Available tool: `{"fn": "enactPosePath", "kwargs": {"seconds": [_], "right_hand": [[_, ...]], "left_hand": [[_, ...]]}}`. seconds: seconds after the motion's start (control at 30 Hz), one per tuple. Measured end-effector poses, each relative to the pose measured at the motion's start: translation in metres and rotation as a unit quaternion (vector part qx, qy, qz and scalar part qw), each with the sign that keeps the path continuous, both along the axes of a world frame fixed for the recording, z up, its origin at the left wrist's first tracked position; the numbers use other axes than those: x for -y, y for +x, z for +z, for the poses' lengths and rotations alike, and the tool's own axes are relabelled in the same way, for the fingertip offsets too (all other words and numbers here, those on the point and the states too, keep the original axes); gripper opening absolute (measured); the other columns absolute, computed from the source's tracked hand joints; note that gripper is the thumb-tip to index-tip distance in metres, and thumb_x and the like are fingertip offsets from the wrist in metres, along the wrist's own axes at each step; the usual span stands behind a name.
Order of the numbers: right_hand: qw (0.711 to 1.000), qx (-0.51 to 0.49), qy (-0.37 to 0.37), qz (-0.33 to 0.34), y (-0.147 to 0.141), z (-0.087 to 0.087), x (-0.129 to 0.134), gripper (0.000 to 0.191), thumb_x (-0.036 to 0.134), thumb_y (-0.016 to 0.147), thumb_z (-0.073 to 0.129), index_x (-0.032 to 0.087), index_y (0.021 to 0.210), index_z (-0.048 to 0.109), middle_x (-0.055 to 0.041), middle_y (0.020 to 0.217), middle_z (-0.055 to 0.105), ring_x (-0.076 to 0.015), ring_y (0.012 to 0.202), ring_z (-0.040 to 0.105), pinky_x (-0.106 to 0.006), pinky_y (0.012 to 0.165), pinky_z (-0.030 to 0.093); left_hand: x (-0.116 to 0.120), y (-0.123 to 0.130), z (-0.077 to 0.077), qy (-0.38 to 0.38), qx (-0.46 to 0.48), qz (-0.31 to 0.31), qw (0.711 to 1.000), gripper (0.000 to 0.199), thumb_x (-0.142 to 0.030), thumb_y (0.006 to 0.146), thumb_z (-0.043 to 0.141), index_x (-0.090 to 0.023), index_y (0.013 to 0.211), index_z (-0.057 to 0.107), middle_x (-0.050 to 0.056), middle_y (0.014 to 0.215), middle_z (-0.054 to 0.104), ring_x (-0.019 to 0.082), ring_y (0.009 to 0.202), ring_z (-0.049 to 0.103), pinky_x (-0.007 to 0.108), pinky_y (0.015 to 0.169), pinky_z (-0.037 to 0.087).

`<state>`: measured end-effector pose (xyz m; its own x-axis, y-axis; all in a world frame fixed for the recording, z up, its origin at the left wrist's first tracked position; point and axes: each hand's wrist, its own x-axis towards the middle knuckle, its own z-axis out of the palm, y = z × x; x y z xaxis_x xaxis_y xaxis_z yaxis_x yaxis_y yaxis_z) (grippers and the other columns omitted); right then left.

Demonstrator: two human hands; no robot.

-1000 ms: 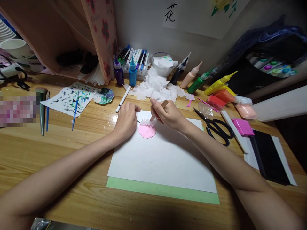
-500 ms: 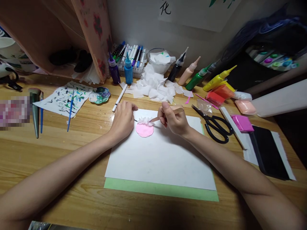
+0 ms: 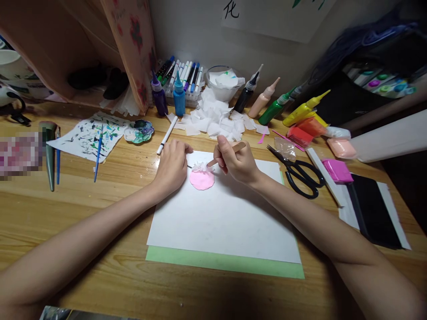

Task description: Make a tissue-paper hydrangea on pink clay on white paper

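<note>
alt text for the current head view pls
A person's right grip holds a wooden stick, its tip at the white paper frill edging a pink disc. The left grip rests at the upper left of a white sheet; black scissors lie to the right.

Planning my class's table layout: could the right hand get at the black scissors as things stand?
Probably yes: the scissors lie close by, apparently uncovered, though the right hand is holding a wooden-looking stick.
</note>
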<state>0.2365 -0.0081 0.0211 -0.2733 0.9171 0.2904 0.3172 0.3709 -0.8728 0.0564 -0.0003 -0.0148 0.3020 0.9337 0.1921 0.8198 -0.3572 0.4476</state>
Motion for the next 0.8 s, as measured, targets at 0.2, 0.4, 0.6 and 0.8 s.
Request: {"fn": "enactPosePath", "kwargs": {"seconds": [0.2, 0.4, 0.6, 0.8], "right_hand": [[0.999, 0.050, -0.005, -0.011, -0.009, 0.009, -0.004, 0.065, 0.055, 0.094, 0.030, 0.021, 0.039, 0.039, 0.0038, 0.033, 0.037, -0.0080, 0.039, 0.050, -0.020, 0.046, 0.038], [0.999, 0.035, -0.026, 0.005, -0.006, 0.006, 0.001, 0.063, 0.053, 0.095, 0.030, 0.021, 0.041, 0.040, 0.0042, 0.035, 0.038, -0.0076, 0.039, 0.046, -0.021, 0.051, 0.042], [0.994, -0.043, -0.087, -0.053, -0.002, -0.004, 0.010, 0.058, 0.055, 0.094, 0.031, 0.021, 0.048, 0.037, 0.0063, 0.037, 0.035, -0.0064, 0.035, 0.043, -0.021, 0.044, 0.038], [0.992, -0.075, -0.082, -0.052, 0.000, 0.000, 0.014, 0.058, 0.055, 0.093, 0.035, 0.019, 0.048, 0.042, 0.0065, 0.038, 0.036, -0.0058, 0.035, 0.044, -0.019, 0.042, 0.038]], "left_hand": [[-0.001, 0.000, -0.001, -0.001, -0.002, -0.002, 1.000, 0.026, -0.004, 0.083, 0.034, -0.019, 0.098, 0.049, 0.009, 0.101, 0.054, 0.024, 0.098, 0.044, 0.038, 0.084, 0.038], [0.000, 0.000, 0.000, 0.005, -0.003, -0.001, 1.000, 0.026, -0.004, 0.083, 0.034, -0.020, 0.097, 0.049, 0.008, 0.100, 0.053, 0.024, 0.097, 0.045, 0.037, 0.082, 0.039], [-0.001, 0.000, -0.001, 0.007, -0.004, -0.001, 1.000, 0.026, -0.004, 0.082, 0.034, -0.019, 0.097, 0.050, 0.009, 0.100, 0.054, 0.025, 0.097, 0.045, 0.038, 0.082, 0.039], [-0.001, -0.001, -0.001, 0.012, 0.007, -0.004, 1.000, 0.025, -0.005, 0.084, 0.033, -0.019, 0.096, 0.050, 0.009, 0.099, 0.054, 0.024, 0.096, 0.046, 0.038, 0.083, 0.039]]}}
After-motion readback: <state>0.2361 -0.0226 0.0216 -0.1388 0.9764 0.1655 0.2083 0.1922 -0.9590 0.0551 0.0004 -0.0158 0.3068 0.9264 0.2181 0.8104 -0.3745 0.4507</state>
